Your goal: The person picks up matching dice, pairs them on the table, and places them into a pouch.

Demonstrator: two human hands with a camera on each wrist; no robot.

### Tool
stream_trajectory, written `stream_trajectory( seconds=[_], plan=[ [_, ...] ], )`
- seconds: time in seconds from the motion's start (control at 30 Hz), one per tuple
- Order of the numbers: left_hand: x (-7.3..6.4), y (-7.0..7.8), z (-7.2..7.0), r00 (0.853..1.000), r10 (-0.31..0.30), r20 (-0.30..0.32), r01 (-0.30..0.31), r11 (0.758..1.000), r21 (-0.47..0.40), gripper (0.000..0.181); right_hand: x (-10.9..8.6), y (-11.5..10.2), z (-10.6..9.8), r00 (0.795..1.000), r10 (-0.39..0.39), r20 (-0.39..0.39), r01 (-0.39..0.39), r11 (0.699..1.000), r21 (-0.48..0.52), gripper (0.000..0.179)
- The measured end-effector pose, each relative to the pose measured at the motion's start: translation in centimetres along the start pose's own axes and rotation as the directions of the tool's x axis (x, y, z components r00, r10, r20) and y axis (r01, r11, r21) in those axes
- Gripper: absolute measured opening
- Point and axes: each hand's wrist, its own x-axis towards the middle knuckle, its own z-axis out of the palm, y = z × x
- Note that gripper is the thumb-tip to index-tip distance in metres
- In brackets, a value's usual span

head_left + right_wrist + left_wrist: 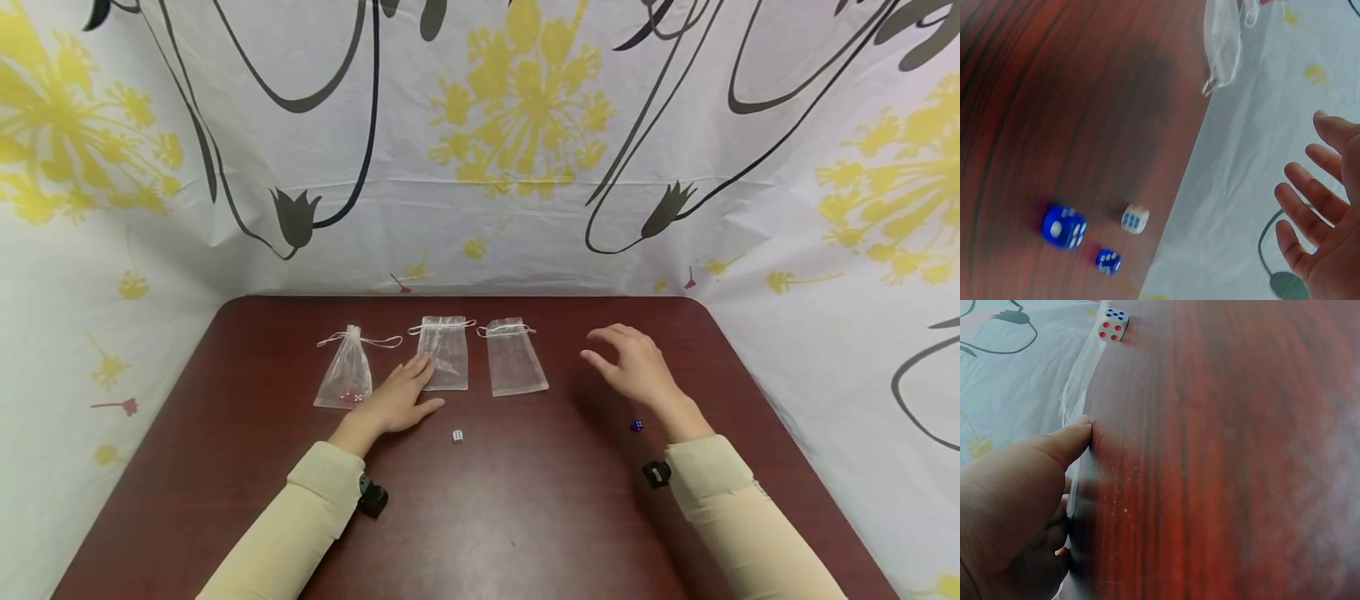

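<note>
My left hand (397, 398) lies flat on the table, its fingertips over the left edge of the middle sheer drawstring bag (450, 358). Close to its thumb sits a white die (457, 436), shown in the left wrist view with red and blue dots. Above the right side of the table hovers my right hand (637, 371), fingers spread and loosely bent, holding nothing. By the right forearm is a small blue die (637, 426). The right wrist view shows a larger blue die (1064, 226) and a white die (1135, 219) beside it, both hidden in the head view.
Left of the left hand stands a cinched sheer bag (347, 367) with red dice (351, 397) at its bottom. A flat sheer bag (516, 362) lies right of the middle one. A patterned curtain (480, 250) hangs behind the dark red table (525, 517).
</note>
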Motion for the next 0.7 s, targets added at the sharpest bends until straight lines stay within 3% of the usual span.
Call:
stream_trajectory(
  seconds=[0.5,0.7],
  plan=[
    [0.1,-0.1,0.1,1.000,0.007,-0.008,-0.007,1.000,0.001,0.073,-2.3,4.5,-2.7,0.993,0.120,-0.012,-0.120,0.992,-0.024,0.027],
    [0.0,0.1,0.1,1.000,-0.002,-0.003,0.002,1.000,0.001,0.074,-2.7,5.4,-2.8,0.989,0.145,0.028,-0.144,0.989,-0.034,0.030]
  ],
)
